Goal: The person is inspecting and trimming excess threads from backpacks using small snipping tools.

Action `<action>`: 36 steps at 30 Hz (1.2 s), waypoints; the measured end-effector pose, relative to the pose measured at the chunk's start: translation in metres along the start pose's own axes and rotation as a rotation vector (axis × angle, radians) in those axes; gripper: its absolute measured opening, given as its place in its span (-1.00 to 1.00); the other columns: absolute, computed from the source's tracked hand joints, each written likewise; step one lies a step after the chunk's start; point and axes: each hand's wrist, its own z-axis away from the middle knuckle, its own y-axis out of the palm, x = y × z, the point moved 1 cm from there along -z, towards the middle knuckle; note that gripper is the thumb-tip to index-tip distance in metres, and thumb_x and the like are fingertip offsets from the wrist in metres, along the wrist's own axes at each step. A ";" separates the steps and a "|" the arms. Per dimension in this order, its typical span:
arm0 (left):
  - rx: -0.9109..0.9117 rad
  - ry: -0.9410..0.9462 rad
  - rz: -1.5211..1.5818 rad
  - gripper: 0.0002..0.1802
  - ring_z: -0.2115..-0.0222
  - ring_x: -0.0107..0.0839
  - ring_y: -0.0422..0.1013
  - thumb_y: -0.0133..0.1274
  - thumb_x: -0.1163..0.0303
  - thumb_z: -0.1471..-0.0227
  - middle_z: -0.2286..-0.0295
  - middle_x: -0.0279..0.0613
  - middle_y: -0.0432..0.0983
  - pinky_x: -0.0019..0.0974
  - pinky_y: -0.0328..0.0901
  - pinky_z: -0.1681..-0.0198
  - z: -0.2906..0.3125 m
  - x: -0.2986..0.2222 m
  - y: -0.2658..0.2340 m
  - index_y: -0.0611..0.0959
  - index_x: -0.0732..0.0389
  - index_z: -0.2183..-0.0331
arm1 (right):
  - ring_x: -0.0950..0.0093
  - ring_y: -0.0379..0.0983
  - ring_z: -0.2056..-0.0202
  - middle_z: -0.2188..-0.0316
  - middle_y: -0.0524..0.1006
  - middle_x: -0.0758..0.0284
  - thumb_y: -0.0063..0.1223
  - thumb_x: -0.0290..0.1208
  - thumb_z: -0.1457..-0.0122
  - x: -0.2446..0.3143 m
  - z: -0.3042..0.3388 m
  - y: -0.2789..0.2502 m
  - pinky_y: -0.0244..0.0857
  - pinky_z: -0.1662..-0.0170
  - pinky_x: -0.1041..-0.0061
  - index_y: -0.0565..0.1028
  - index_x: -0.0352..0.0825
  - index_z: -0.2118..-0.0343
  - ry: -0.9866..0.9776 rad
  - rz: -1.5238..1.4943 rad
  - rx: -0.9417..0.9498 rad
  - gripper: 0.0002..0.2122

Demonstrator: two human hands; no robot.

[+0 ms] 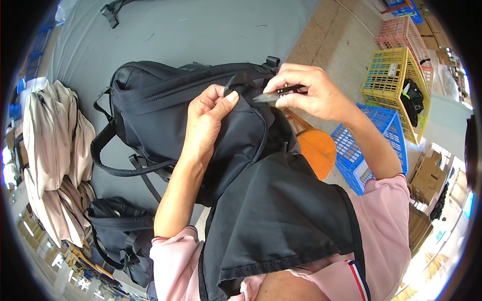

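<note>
A large black backpack (165, 120) lies on the grey table in front of me, its long zipper running across the upper side. My left hand (208, 110) is closed, thumb and fingers pinching a fold of the backpack's fabric near its right end. Close beside it, my right hand (314, 93) grips a pair of thread snips (267, 97) with silvery blades and black handles. The blades point left at the pinched fabric; whether they touch it I cannot tell. A black apron (281, 210) covers my front below the bag.
Beige bags (55, 135) are piled at the left, and another black backpack (120, 236) sits at lower left. To the right stand an orange round stool (316, 153), a blue crate (351, 155), a yellow crate (381, 75) and a pink crate (399, 32). A black strap (111, 15) lies at the far edge.
</note>
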 end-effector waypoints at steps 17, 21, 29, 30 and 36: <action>0.027 0.018 -0.028 -0.86 0.55 -0.78 0.19 0.07 0.42 -0.07 0.60 -0.56 0.35 -0.64 0.13 0.40 -0.002 0.000 -0.004 0.47 0.16 0.50 | 0.39 0.40 0.43 0.47 0.46 0.37 0.14 -0.49 0.08 -0.004 -0.001 0.008 0.25 0.37 0.47 0.54 -0.27 0.34 -0.143 0.169 -0.029 -0.82; 0.027 0.026 -0.016 -0.85 0.55 -0.78 0.17 0.07 0.42 -0.06 0.61 -0.57 0.32 -0.64 0.11 0.39 -0.004 0.001 -0.004 0.45 0.15 0.51 | 0.36 0.40 0.44 0.49 0.46 0.37 0.13 -0.50 0.08 0.002 0.002 0.010 0.25 0.38 0.46 0.54 -0.26 0.34 -0.063 0.095 -0.091 -0.82; -0.001 0.011 -0.037 -0.83 0.56 -0.77 0.13 0.08 0.42 -0.05 0.62 -0.60 0.28 -0.65 0.08 0.39 -0.007 0.002 -0.006 0.44 0.13 0.51 | 0.35 0.40 0.49 0.49 0.45 0.31 0.17 -0.54 0.10 0.018 0.024 0.023 0.30 0.38 0.43 0.55 -0.31 0.32 -0.124 0.396 -0.194 -0.78; 0.003 0.019 -0.029 -0.82 0.56 -0.77 0.12 0.08 0.42 -0.05 0.63 -0.60 0.27 -0.65 0.07 0.38 -0.009 0.005 -0.009 0.43 0.12 0.52 | 0.35 0.40 0.49 0.49 0.46 0.32 0.17 -0.53 0.10 0.021 0.025 0.027 0.31 0.37 0.43 0.55 -0.30 0.31 -0.132 0.437 -0.220 -0.78; 0.003 0.004 -0.002 -0.78 0.56 -0.78 0.11 0.08 0.42 -0.05 0.64 -0.62 0.22 -0.66 0.06 0.38 -0.010 0.000 -0.004 0.38 0.10 0.54 | 0.33 0.41 0.49 0.48 0.47 0.33 0.18 -0.51 0.10 0.021 0.025 0.033 0.35 0.31 0.43 0.55 -0.28 0.29 -0.101 0.509 -0.242 -0.76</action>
